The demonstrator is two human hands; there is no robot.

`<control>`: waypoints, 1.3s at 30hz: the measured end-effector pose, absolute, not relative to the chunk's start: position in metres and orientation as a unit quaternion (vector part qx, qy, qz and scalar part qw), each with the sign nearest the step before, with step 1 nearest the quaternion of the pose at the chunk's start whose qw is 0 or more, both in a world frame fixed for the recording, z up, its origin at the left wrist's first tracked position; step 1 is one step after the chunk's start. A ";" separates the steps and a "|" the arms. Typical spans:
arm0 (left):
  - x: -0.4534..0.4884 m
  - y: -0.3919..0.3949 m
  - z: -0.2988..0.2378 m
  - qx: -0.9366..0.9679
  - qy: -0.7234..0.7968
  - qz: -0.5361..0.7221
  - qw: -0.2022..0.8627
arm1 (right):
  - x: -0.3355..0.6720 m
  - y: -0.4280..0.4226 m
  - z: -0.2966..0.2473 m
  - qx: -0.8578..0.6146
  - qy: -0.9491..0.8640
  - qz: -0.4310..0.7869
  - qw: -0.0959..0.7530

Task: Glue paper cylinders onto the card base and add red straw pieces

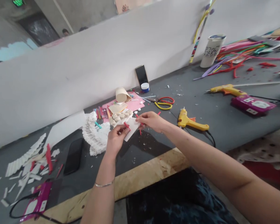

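My left hand (116,139) and my right hand (151,120) both pinch a small white piece of paper (132,128) above the grey table. A short red stick (127,125) lies against the paper at my left thumb and fingers. Another red bit pokes out under my right fingers. Just left of my left hand stands a white folded-paper model (95,137) with a teal stick on it. Behind the paper sits a cluster of beige folded pieces (120,117).
A yellow glue gun (191,122) lies right of my hands, a second one (226,89) farther back. Red and yellow scissors (164,103), a pink sheet (133,103), a black phone (73,156), white paper strips (23,161), pink boxes (253,105) and pipe cleaners (238,53) lie around.
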State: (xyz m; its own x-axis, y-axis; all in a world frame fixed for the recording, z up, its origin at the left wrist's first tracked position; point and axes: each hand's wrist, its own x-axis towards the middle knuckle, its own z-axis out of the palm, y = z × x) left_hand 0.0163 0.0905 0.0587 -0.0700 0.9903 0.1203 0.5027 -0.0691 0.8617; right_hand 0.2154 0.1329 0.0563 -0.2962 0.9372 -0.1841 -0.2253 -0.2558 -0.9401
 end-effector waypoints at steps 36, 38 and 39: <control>0.010 0.098 0.084 0.692 0.545 0.385 0.275 | 0.230 0.128 0.093 -0.385 -0.440 0.708 0.397; 0.009 0.098 0.082 0.691 0.538 0.375 0.303 | 0.230 0.126 0.095 -0.387 -0.445 0.707 0.391; 0.008 0.099 0.080 0.690 0.535 0.374 0.314 | 0.231 0.125 0.096 -0.388 -0.446 0.707 0.388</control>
